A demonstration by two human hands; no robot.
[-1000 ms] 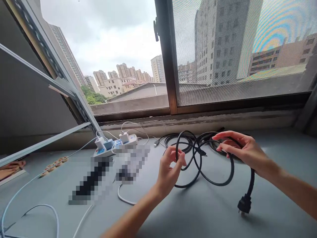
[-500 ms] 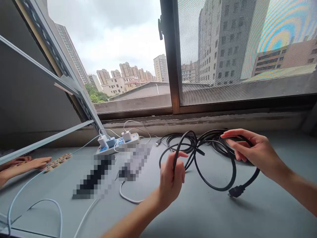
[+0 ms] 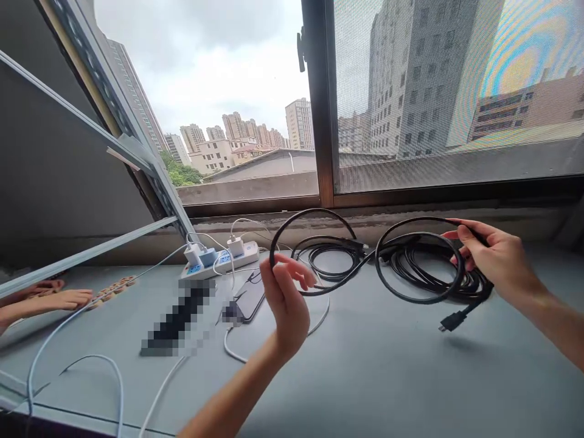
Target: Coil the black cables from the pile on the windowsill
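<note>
A thick black cable (image 3: 417, 300) with a flat plug, which looks like HDMI, hangs in loops between my hands above the grey table. My left hand (image 3: 287, 298) has a loop of it hooked between thumb and fingers, the fingers curled round it. On the right, my right hand (image 3: 490, 252) pinches the cable, and its plug end (image 3: 452, 321) dangles below, just over the table. Behind the raised loops lie two coils of black cable, a smaller coil (image 3: 335, 258) in the middle and a larger coil (image 3: 410, 267) partly hidden by the loops and my right hand.
A white power strip (image 3: 249, 254) with chargers stands by the window wall. A phone (image 3: 254, 301), a blurred dark object (image 3: 177, 322) and white cables (image 3: 159, 389) lie left of my hands. At far left, another person's hands (image 3: 68, 300) rest near small wooden pieces (image 3: 114, 291).
My hands have moved apart, the left going left and up, the right slightly right. The tangled loops between them have spread wider, and the plug end has swung right and up.
</note>
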